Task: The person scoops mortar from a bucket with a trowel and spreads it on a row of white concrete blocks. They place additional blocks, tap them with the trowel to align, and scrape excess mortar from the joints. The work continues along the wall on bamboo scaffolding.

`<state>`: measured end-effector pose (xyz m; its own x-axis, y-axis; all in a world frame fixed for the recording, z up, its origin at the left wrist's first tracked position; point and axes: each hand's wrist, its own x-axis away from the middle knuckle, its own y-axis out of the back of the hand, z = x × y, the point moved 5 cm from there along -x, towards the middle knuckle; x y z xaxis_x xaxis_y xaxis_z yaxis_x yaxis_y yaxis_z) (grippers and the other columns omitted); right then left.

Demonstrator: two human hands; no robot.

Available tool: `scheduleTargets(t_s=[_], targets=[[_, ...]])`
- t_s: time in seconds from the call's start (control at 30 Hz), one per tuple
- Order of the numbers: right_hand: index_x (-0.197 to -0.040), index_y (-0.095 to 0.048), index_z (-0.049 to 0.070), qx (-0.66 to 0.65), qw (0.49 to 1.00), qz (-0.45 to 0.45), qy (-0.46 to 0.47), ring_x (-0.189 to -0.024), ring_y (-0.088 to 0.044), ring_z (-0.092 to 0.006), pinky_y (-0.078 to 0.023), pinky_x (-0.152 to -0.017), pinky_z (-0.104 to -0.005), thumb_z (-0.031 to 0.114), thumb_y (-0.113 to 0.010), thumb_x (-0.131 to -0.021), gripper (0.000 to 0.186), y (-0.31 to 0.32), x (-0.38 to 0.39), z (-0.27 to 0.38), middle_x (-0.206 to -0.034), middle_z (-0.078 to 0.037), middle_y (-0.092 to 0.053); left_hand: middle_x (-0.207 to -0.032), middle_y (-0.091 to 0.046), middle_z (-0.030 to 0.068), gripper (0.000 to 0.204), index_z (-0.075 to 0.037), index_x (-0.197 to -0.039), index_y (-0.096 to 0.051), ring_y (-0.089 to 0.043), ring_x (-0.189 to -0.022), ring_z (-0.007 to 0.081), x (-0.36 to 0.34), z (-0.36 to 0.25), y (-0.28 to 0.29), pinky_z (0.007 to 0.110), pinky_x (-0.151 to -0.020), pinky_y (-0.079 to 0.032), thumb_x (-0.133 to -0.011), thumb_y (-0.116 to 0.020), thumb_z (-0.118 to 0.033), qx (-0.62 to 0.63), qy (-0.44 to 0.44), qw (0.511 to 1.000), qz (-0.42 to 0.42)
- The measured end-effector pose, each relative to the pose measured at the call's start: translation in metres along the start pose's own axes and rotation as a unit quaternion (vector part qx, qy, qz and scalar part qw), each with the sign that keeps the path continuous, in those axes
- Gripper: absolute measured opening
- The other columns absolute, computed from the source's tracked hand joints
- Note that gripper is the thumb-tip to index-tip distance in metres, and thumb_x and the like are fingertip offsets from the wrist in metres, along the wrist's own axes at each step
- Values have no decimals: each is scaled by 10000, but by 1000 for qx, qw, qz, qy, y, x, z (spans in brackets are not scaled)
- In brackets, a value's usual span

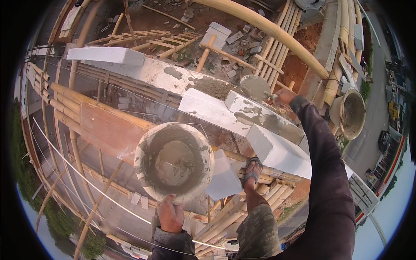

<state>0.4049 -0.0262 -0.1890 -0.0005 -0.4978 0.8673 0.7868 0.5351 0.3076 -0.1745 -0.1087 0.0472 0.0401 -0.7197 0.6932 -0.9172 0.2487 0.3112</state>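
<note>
My left hand grips the near rim of a round, mortar-smeared bucket, tilted so its inside faces up at me. Grey wet mortar lies in its bottom and coats its sides. At the end of my outstretched right arm, my right hand is closed round the handle of a trowel. Its rounded blade is covered in mortar and sits over the wall's far side. White blocks form the wall top, with a patch of spread mortar left of the blade.
A second bucket stands at the right by bamboo poles. Another white block lies angled on the wall's near side. My sandalled foot rests on bamboo scaffolding, with ground far below. A brown board lies at the left.
</note>
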Motion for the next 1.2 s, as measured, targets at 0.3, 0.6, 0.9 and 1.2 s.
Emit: scheduleTargets(t_s=[0.3,0.6,0.9,1.2], targets=[[-883,-656,25,-278,960,-39,16,-539,-480,-106,-385,-501,-291,204,-679,-895,181,-36,75,154,-631,-4,-509,-1242,-558,171,443,21,-1306,-464,-604,-1156,344,2,-11,-47,457,-981,-535,-869,-534,23,404,290,859,-124],[-949,-619,69,-333,943,-11,5,-508,-465,-82,-393,-480,-252,217,-676,-933,159,-87,136,270,-632,41,-494,-1390,-490,162,640,-69,-1444,-375,-546,-1256,372,-9,23,-28,560,-1023,-520,-833,-482,90,552,229,784,-168],[-797,-518,102,-333,943,3,25,-470,-462,-110,-401,-458,-273,190,-637,-953,215,-42,258,375,-594,1,-476,-1064,-601,193,314,52,-1129,-570,-633,-1033,342,-37,42,48,474,-929,-538,-815,-588,57,623,202,688,-313],[-811,-539,103,-393,906,-152,17,-467,-448,-91,-402,-476,-276,178,-669,-937,196,-1,377,367,-588,20,-489,-980,-680,271,387,21,-1039,-655,-645,-940,455,-15,24,243,458,-828,-517,-760,-823,-188,-132,-65,981,-127]])
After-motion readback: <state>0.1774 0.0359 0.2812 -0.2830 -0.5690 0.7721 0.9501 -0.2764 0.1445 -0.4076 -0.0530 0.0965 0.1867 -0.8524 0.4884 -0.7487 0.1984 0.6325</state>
